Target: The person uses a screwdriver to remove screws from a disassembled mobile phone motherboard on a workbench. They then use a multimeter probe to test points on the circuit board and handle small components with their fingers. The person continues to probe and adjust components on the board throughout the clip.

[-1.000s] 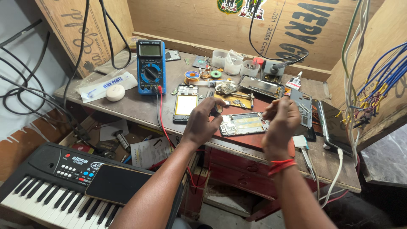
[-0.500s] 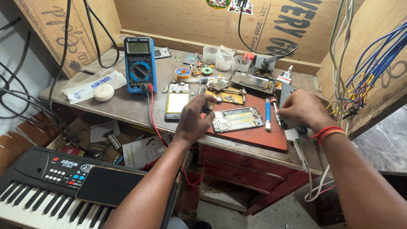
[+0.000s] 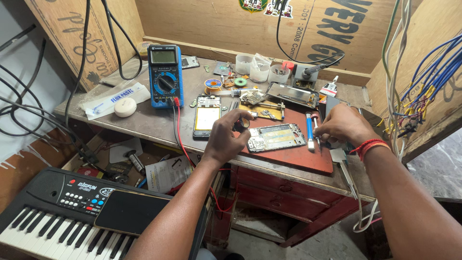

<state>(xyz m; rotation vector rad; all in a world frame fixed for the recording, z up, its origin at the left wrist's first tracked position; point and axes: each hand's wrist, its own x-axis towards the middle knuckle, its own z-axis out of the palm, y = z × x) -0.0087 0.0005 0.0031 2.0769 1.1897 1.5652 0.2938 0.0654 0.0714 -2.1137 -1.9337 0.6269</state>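
On the red mat, the left hand pinches a small part beside the opened phone, while the right hand curls over the screwdrivers.

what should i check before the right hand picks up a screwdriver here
1. Right hand near the blue-handled screwdriver: ok, fingers right beside it.
2. Opened phone flat on the red mat: ok.
3. Left hand steadying the phone: cannot tell; it pinches a small part by the phone's corner.
4. Multimeter leads away from the phone: ok.
5. Loose screws contained: cannot tell, too small.
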